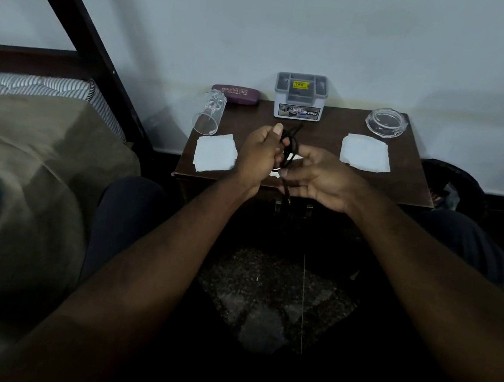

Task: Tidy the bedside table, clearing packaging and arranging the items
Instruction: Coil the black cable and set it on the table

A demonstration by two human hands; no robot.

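Cord (292, 146) — thin, black, looped — between left hand (260, 155) and right hand (322, 179)

Head view: left hand (262, 152) and right hand (319, 178) hold a black cord (291, 145) between them above the bedside table (404, 186). On the tabletop are a tumbler (209, 115) on its side, two paper squares (215, 154) (366, 152), a maroon case (235, 94), a grey organiser (299, 98) and a glass ashtray (386, 122).

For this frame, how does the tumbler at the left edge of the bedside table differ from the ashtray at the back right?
The tumbler lies on its side with its mouth toward the camera, while the ashtray sits upright. The tumbler is tall and narrow, and the ashtray is low and wide. Both are clear glass.
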